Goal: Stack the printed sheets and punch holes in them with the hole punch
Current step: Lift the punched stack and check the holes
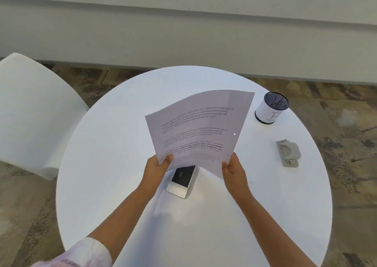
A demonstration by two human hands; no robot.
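I hold the printed sheets (199, 128) up above the middle of the round white table (114, 144), tilted with the text facing me. My left hand (158, 167) grips their lower left corner and my right hand (234, 169) grips the lower right edge. A round punched hole shows near the sheets' right edge, and a second dark mark sits just above my right thumb. The grey hole punch (288, 153) lies on the table to the right, apart from both hands.
A white pen cup with a dark mesh rim (272, 108) stands at the table's back right. A small tray holding a paper clip (182, 180) sits under the sheets between my hands. A white chair (34, 111) stands at the left.
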